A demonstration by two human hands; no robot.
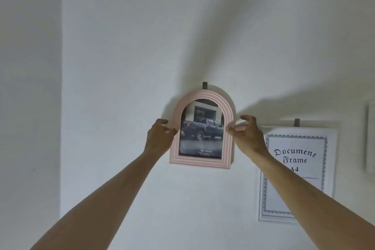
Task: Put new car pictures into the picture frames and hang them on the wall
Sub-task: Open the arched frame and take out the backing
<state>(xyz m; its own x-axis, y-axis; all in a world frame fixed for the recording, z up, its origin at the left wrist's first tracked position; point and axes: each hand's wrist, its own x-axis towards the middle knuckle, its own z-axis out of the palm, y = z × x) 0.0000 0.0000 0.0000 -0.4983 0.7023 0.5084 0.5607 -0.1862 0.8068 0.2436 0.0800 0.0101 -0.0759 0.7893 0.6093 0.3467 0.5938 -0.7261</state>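
**Arched frame at its hook**

The wall [121,67] carries a white frame [296,172] and the pink frame [200,132], under a hook [205,85]. Left hand [160,138] and right hand [246,133] touch its sides, fingers loosely curled, not clamped. An unseated hanger could let it tilt or drop.

Soft, even light on white wall [121,46], slightly dim, greenish-grey cast. My arms throw broad diffuse shadows fanning up and right behind pink arched frame [203,128]. Faint reflection on its glass. Wide-angle stretch bends my forearms at corners. Document frame [294,168] at right edge slightly blurred.
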